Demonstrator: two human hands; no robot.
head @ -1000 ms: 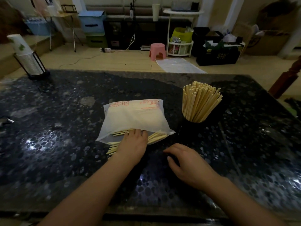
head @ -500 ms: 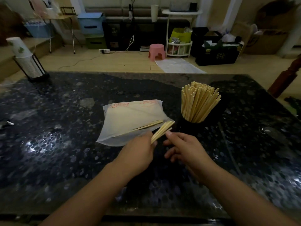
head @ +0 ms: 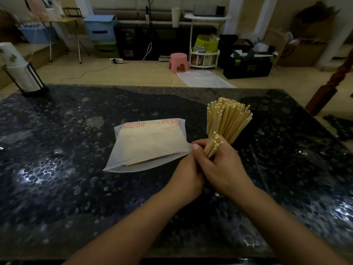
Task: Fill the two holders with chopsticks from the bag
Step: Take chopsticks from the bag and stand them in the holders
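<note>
Raised from the bag [head: 149, 144], a chopstick bundle [head: 213, 145] is now stood upright at frame centre.
It is gripped by both the left hand [head: 188, 174] and right hand [head: 224, 167], just below the filled holder [head: 239, 139].

There is one camera, and it sits on the person's head. It looks forward and down over a dark table [head: 76, 169], from close above the near edge. The picture is wide, so straight lines bend at the sides. Both arms come in from 6 o'clock, and the hands [head: 208, 169] meet just right of the middle, near the camera. The far table edge runs across the upper half. Past it, toward 12 o'clock, the floor [head: 124, 73] and the back of the room show, far away.
</note>
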